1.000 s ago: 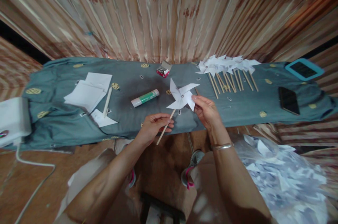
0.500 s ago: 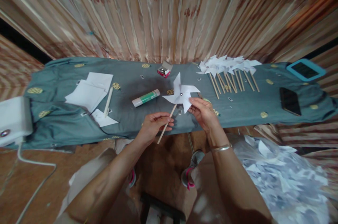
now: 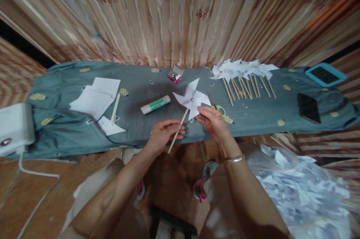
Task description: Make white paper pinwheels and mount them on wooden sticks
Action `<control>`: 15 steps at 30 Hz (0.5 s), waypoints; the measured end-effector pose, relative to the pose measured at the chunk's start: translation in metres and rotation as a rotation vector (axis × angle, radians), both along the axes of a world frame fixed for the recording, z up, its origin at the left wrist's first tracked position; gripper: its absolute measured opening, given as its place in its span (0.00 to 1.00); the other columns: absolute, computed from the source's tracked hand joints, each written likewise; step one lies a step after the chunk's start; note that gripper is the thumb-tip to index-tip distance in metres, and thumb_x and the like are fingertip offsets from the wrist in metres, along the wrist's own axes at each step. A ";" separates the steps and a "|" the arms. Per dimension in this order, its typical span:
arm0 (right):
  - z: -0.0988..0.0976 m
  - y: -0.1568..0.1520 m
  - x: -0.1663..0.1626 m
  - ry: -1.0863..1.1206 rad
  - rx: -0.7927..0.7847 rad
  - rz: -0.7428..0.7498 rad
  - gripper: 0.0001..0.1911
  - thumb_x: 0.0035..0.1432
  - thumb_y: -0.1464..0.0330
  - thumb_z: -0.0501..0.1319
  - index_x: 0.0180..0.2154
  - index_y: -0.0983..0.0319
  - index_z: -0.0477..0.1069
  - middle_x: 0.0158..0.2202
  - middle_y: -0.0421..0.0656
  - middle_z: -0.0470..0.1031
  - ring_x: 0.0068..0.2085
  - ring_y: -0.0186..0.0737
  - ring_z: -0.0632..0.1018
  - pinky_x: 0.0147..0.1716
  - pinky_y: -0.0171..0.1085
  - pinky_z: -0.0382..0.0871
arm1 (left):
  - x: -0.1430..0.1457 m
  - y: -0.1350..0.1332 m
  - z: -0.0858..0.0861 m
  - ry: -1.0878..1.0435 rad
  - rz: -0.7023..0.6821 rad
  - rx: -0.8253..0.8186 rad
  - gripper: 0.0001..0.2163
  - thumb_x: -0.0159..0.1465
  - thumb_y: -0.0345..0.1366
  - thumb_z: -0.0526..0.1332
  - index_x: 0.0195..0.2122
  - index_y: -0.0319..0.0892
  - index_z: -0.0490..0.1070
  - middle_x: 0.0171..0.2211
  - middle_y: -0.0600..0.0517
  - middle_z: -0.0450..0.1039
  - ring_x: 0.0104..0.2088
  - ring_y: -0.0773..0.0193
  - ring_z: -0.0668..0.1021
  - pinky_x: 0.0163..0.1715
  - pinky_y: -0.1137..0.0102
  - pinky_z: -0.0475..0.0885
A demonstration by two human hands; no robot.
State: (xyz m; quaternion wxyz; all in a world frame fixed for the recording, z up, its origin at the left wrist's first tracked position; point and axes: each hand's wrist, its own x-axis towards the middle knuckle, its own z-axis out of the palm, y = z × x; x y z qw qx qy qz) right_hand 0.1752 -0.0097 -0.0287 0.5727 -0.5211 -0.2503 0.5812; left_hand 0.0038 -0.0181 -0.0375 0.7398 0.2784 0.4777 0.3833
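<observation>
A white paper pinwheel (image 3: 189, 96) with a shiny pin at its centre is held up over the near edge of the table. My left hand (image 3: 165, 134) pinches its wooden stick (image 3: 184, 116) between thumb and fingers, and the stick's lower end pokes out below. With bent fingers drawn together, my right hand (image 3: 213, 121) touches a lower right blade; its exact hold there is partly hidden. Scissors with green handles (image 3: 219, 109) lie just beyond the right hand. Left of the pinwheel is a green and white glue stick (image 3: 155, 104). A small red box of pins (image 3: 174, 75) stands behind.
Several finished pinwheels (image 3: 242, 69) lie in a row at the back right. White paper sheets (image 3: 95, 98) and a pale pen-like stick (image 3: 115, 108) are on the left. A phone (image 3: 308, 108) and a blue-framed device (image 3: 326, 74) lie far right. A bag of paper pieces (image 3: 303, 190) stands below.
The pinwheel's blades have turned slightly clockwise on the stick. My right hand has shifted a little left with the blade, uncovering more of the scissors. My left hand stays put.
</observation>
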 end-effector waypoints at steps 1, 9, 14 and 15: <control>0.000 0.000 -0.001 0.000 -0.002 0.007 0.17 0.28 0.60 0.76 0.21 0.63 0.76 0.17 0.37 0.74 0.21 0.26 0.73 0.22 0.25 0.67 | 0.000 0.000 0.000 0.000 0.001 -0.002 0.11 0.45 0.30 0.72 0.30 0.35 0.76 0.24 0.49 0.79 0.24 0.65 0.79 0.24 0.71 0.76; 0.002 -0.001 -0.004 -0.005 -0.018 0.047 0.18 0.28 0.58 0.76 0.20 0.62 0.76 0.17 0.36 0.74 0.21 0.26 0.73 0.23 0.26 0.67 | 0.000 0.000 0.000 0.002 0.005 0.000 0.11 0.46 0.30 0.72 0.30 0.35 0.76 0.25 0.49 0.79 0.24 0.64 0.79 0.25 0.71 0.76; 0.001 -0.002 -0.007 -0.016 -0.017 0.071 0.19 0.30 0.56 0.75 0.20 0.63 0.75 0.18 0.37 0.74 0.21 0.26 0.72 0.24 0.27 0.66 | 0.000 0.001 -0.002 -0.023 0.015 0.002 0.11 0.45 0.30 0.71 0.30 0.35 0.76 0.24 0.49 0.79 0.23 0.65 0.79 0.23 0.73 0.76; 0.001 -0.002 -0.006 -0.022 -0.016 0.079 0.19 0.30 0.56 0.75 0.20 0.63 0.75 0.18 0.38 0.75 0.21 0.26 0.73 0.24 0.27 0.66 | 0.000 0.001 -0.002 -0.024 0.019 0.003 0.11 0.45 0.29 0.71 0.29 0.35 0.76 0.24 0.49 0.79 0.23 0.65 0.79 0.23 0.73 0.76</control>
